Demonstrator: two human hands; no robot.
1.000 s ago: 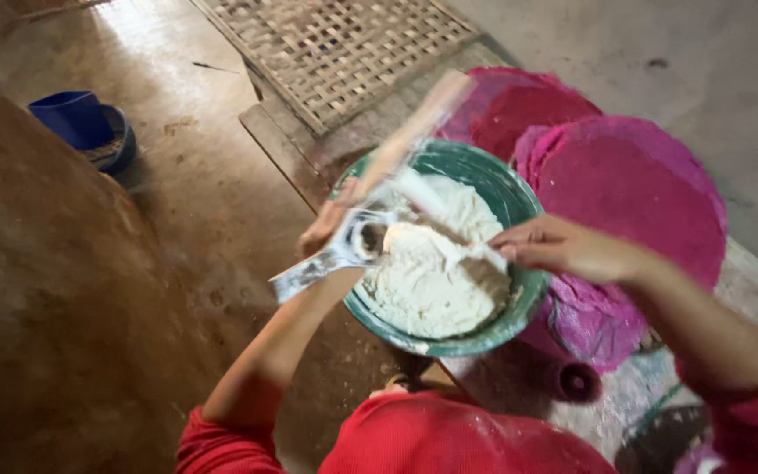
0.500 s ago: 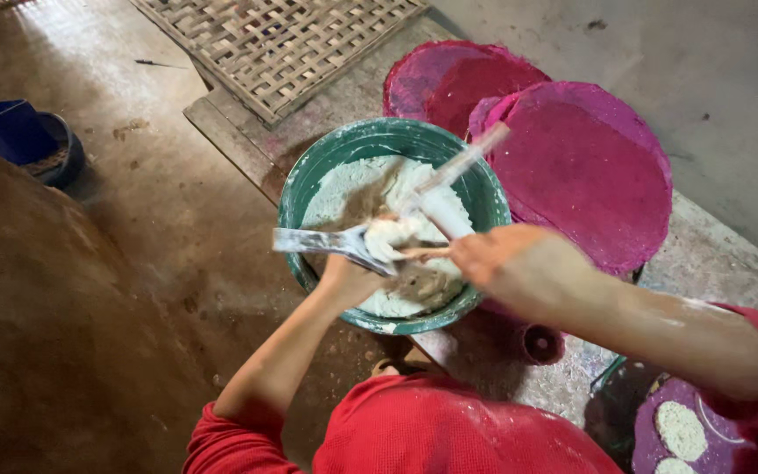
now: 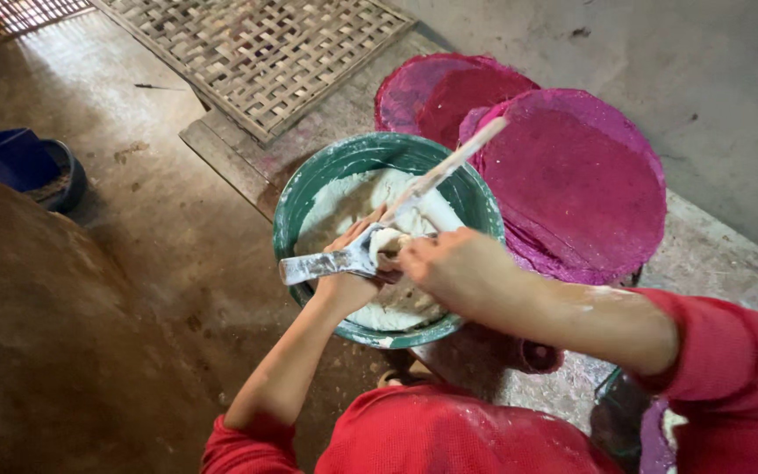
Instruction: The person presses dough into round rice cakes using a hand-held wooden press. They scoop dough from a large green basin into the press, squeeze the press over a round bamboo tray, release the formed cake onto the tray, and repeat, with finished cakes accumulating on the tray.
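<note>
A green bowl (image 3: pixel 309 189) full of white dough (image 3: pixel 348 197) sits on a low wooden board in front of me. My left hand (image 3: pixel 348 281) grips a dough-smeared metal spoon (image 3: pixel 322 263) over the bowl, handle pointing left. My right hand (image 3: pixel 454 268) is at the spoon's head, its fingers on a white lump of dough (image 3: pixel 385 239) there. A pale stick (image 3: pixel 454 162) stands in the dough and leans out over the bowl's far rim.
Round magenta discs (image 3: pixel 581 189) lie stacked right of the bowl. A woven bamboo mat (image 3: pixel 256 53) lies beyond it. A blue tub (image 3: pixel 15 158) stands at far left on the dirt floor. My red sleeves and lap fill the bottom.
The view has shifted, so the bowl sits more central. Both hands have come together over the bowl, and my right hand has closed in on the lump on the spoon.
</note>
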